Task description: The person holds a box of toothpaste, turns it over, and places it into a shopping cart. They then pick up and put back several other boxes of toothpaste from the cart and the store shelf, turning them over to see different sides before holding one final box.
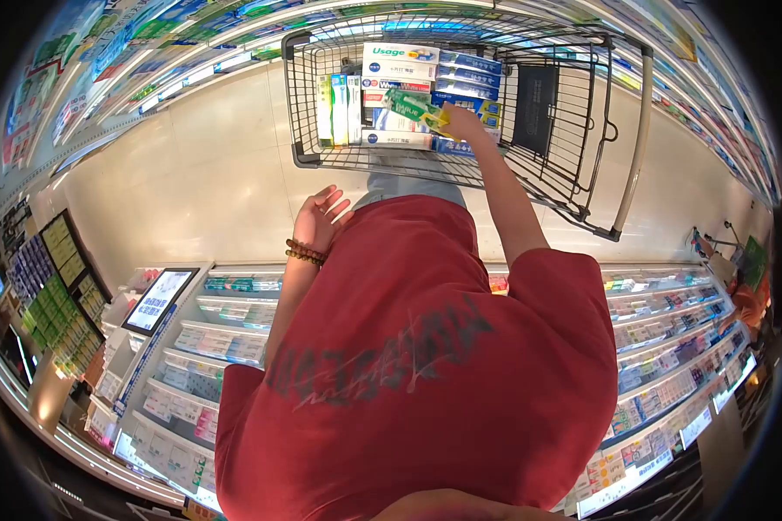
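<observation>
My right hand [462, 122] reaches into a wire shopping cart [300, 161], its fingers closed on the yellow end of a green and yellow package [414, 109]. That package lies over several toothpaste-like boxes, among them a white one marked "Usage" [400, 53] and blue ones [469, 76] stacked beside it. Upright boxes [339, 109] stand at the cart's left end. Outside the cart, below its left part, my left hand [323, 217] hangs with its fingers apart and holds nothing. Beaded bracelets circle that wrist.
Shelves of small packages [226, 343] run behind me on both sides, and more shelves [148, 61] line the far side of the aisle. A screen [160, 300] stands at the left. At the far right a person [747, 300] is partly visible.
</observation>
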{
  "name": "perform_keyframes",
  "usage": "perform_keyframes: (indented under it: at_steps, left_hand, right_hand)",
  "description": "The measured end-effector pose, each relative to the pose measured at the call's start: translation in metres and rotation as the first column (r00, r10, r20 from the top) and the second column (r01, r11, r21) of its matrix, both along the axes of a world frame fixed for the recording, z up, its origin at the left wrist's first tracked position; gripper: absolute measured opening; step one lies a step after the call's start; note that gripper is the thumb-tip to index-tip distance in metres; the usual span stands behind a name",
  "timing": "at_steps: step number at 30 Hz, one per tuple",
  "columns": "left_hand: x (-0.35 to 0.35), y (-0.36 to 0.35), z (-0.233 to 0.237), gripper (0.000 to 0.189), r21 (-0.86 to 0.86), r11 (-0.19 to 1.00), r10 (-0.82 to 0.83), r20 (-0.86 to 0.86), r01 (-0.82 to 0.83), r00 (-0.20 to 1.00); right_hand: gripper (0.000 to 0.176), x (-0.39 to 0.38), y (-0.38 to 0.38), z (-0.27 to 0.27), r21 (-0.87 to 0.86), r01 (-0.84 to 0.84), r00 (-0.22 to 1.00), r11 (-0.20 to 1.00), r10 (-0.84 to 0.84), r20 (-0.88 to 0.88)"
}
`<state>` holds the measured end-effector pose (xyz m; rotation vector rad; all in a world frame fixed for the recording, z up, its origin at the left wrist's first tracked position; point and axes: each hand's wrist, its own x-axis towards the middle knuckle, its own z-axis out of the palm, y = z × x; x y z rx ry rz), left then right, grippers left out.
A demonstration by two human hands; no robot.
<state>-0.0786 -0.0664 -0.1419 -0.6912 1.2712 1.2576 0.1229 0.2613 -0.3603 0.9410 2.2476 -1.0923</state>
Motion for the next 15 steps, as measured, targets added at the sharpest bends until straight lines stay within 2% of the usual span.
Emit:
perform_keyframes:
  at_steps: [1, 3, 4, 5, 7, 10, 13, 15]
  left_hand:
    - [0.002, -0.010, -0.006, 0.047, -0.014, 1.000, 0.009, -0.021, -0.010, 1.000]
    - [0.007, -0.037, -0.021, 0.053, -0.074, 0.997, 0.033, -0.034, -0.036, 0.999]
    - [0.013, -0.051, -0.027, 0.053, -0.103, 0.993, 0.056, -0.030, -0.059, 0.998]
    - [0.017, -0.062, -0.030, 0.054, -0.131, 0.988, 0.078, -0.026, -0.081, 0.997]
    - [0.026, -0.077, -0.030, 0.055, -0.172, 0.977, 0.128, 0.008, -0.125, 0.992]
    - [0.033, -0.090, -0.026, 0.056, -0.195, 0.968, 0.166, 0.021, -0.159, 0.986]
    - [0.036, -0.096, -0.024, 0.055, -0.178, 0.971, 0.163, -0.003, -0.161, 0.987]
    - [0.038, -0.100, -0.023, 0.055, -0.163, 0.976, 0.144, -0.025, -0.146, 0.989]
  right_hand:
    - [0.054, -0.003, -0.003, -0.034, 0.025, -0.067, 0.998, 0.997, 0.067, 0.021]
    - [0.052, -0.011, -0.017, -0.089, -0.072, -0.224, 0.974, 0.972, 0.221, -0.044]
    - [0.050, -0.015, -0.026, -0.098, -0.114, -0.287, 0.955, 0.951, 0.276, -0.105]
    - [0.042, -0.017, -0.042, -0.111, -0.101, -0.264, 0.960, 0.959, 0.251, -0.127]
    - [0.037, -0.035, -0.065, -0.108, -0.011, -0.390, 0.907, 0.921, 0.386, 0.169]
    - [0.030, -0.043, -0.092, -0.109, -0.050, -0.282, 0.924, 0.958, 0.285, 0.256]
    - [0.041, -0.045, -0.097, -0.109, -0.089, -0.268, 0.909, 0.959, 0.282, 0.306]
    - [0.052, -0.043, -0.099, -0.106, -0.062, -0.260, 0.926, 0.964, 0.267, 0.267]
